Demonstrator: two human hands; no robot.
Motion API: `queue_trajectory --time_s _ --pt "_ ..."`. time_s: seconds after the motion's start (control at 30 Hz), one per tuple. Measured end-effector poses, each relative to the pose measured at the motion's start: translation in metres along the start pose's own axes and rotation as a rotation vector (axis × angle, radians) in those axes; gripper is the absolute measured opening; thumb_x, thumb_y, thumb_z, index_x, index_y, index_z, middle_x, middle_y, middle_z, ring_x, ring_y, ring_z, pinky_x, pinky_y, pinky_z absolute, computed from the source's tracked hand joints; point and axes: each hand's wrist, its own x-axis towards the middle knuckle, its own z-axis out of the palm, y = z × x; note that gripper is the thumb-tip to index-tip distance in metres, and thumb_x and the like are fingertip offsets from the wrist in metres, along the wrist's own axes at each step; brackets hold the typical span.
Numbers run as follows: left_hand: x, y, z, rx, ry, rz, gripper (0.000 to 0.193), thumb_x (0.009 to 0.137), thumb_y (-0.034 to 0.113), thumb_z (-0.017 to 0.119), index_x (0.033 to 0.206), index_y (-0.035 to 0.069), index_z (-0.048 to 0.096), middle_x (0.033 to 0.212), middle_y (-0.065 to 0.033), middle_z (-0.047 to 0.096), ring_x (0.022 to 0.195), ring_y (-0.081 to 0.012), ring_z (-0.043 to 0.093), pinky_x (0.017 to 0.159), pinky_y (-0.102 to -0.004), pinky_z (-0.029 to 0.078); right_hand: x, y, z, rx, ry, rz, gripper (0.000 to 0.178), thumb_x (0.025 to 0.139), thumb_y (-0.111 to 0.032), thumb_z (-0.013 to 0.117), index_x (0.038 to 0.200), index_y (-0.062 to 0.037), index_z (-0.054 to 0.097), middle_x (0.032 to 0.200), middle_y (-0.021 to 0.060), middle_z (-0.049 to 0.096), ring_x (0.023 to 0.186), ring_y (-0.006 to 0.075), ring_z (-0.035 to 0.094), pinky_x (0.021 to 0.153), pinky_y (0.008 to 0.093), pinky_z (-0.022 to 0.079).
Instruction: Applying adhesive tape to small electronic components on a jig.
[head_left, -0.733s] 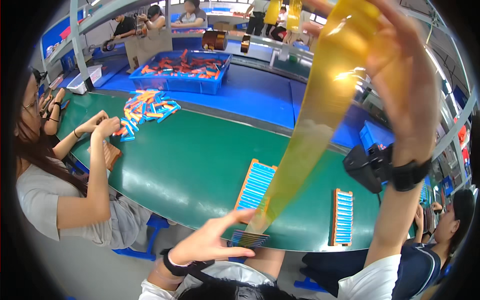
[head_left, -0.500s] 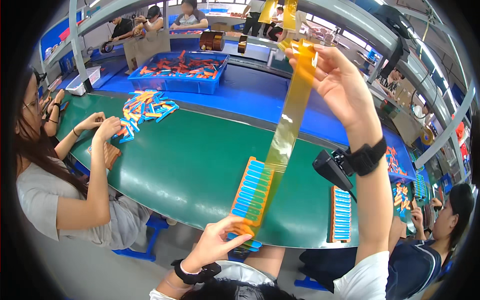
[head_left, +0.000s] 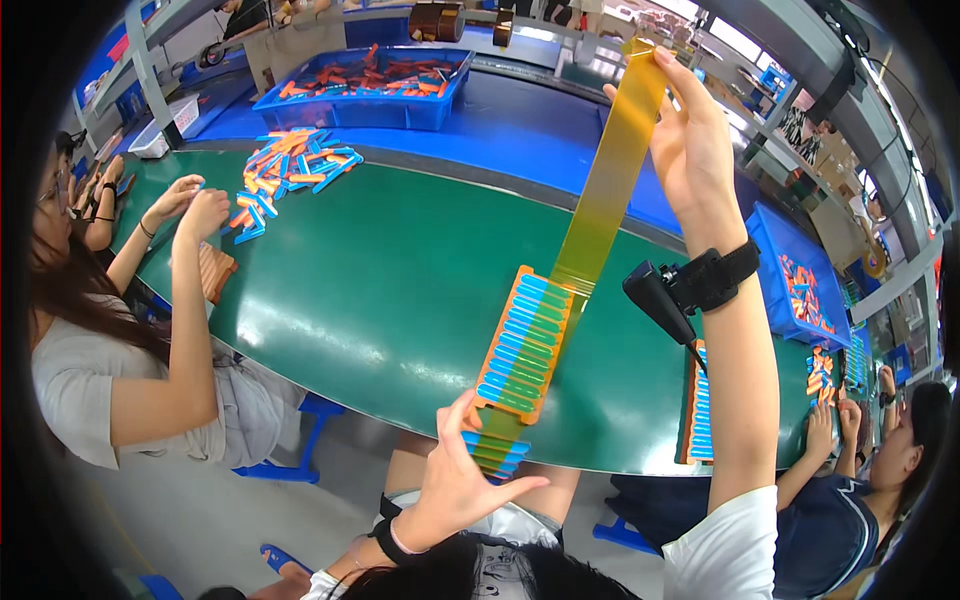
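Note:
My right hand (head_left: 690,150) is raised, its fingers pinching the upper end of a long amber see-through tape strip (head_left: 610,170). The strip slants down onto an orange rack (head_left: 532,350) lined with blue flat pieces, lying on the green table near its front edge. Tape covers the rack's right part. My left hand (head_left: 455,480) is at the rack's lower end, index finger touching its corner and thumb stretched out to the right. Beside that thumb, more blue pieces (head_left: 495,455) show under the tape beyond the table edge. The left hand's other fingers are partly hidden.
A similar filled rack (head_left: 700,415) lies to the right, partly behind my forearm. Blue bins (head_left: 360,110) of red and blue pieces stand at the back and right. A loose pile (head_left: 300,165) lies at left near a co-worker's hands (head_left: 195,205). Another person sits at right.
My left thumb has lifted off the tape and spread away. The whole scene has shifted as the view tilted. My right hand still holds the strip's upper end.

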Motion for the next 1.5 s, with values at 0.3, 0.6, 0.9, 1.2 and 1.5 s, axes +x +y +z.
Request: queue_trajectory --time_s 0.3,0.6,0.9,1.2,1.5 --pt "-0.007 -0.033 0.027 0.51 0.254 0.362 0.058 0.057 0.009 0.072 0.104 0.005 0.039 0.108 -0.0174 0.03 0.097 -0.0348 0.037 0.076 -0.0416 0.039 0.004 0.053 -0.055 -0.219 0.1 0.199 0.019 0.08 -0.018 0.059 0.093 -0.0047 0.062 0.097 0.0015 0.059 0.097 0.0102 0.049 0.087 0.035 0.036" --pt "0.0 -0.035 0.026 0.53 0.178 0.426 0.043 0.056 0.014 0.073 0.093 0.004 0.054 0.101 -0.0108 0.045 0.098 -0.0313 0.043 0.08 -0.0401 0.04 0.007 0.068 -0.081 -0.187 0.023 0.309 0.021 0.081 -0.02 0.057 0.096 -0.0054 0.061 0.1 0.0019 0.058 0.096 0.0111 0.049 0.084 0.0305 0.037" --pt "0.008 -0.045 0.002 0.49 -0.038 0.376 0.063 0.071 0.023 0.062 0.119 -0.004 0.033 0.115 -0.0152 0.052 0.107 -0.0247 0.048 0.092 -0.045 0.023 -0.017 -0.009 -0.046 -0.231 0.02 0.176 0.025 0.083 -0.014 0.053 0.101 0.0033 0.054 0.1 0.011 0.057 0.091 0.0177 0.054 0.08 0.0282 0.043" --pt "0.015 -0.041 0.003 0.555 -0.129 0.413 0.068 0.072 0.026 0.063 0.12 -0.008 0.03 0.112 -0.0116 0.055 0.105 -0.022 0.05 0.091 -0.0467 0.025 -0.024 -0.043 -0.11 -0.239 -0.029 0.244 0.035 0.088 -0.021 0.045 0.115 0.0021 0.047 0.115 0.0145 0.049 0.108 0.0235 0.046 0.094 0.0361 0.035" --pt "0.013 -0.048 0.005 0.527 -0.11 0.451 0.069 0.075 0.028 0.059 0.125 -0.003 0.023 0.11 -0.0105 0.055 0.104 -0.0253 0.05 0.093 -0.0487 0.022 -0.033 -0.053 -0.107 -0.148 -0.019 0.215 0.034 0.089 -0.021 0.042 0.114 0.0013 0.046 0.118 0.0168 0.046 0.112 0.0331 0.043 0.096 0.0397 0.036"
